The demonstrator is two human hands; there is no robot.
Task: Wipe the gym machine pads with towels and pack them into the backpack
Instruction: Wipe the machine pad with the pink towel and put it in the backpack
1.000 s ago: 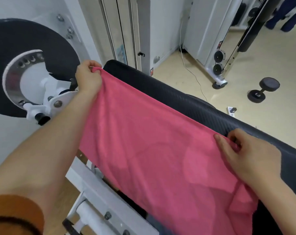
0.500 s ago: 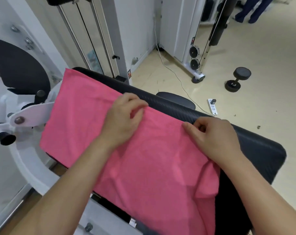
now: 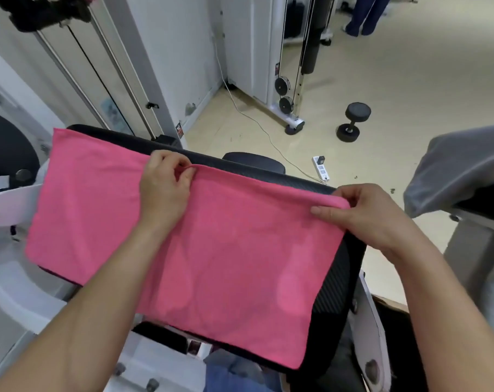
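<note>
A gym: white cable-pulley weight machine (image 3: 286,89), black round-headed dumbbell (image 3: 353,121) on the beige floor (image 3: 409,80), black padded bench (image 3: 336,278)

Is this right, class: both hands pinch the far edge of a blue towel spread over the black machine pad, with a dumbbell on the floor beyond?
Not quite: the towel is pink, not blue, as the head view shows. The left hand and right hand do pinch its far edge over the black machine pad, and the dumbbell lies on the floor beyond.
</note>
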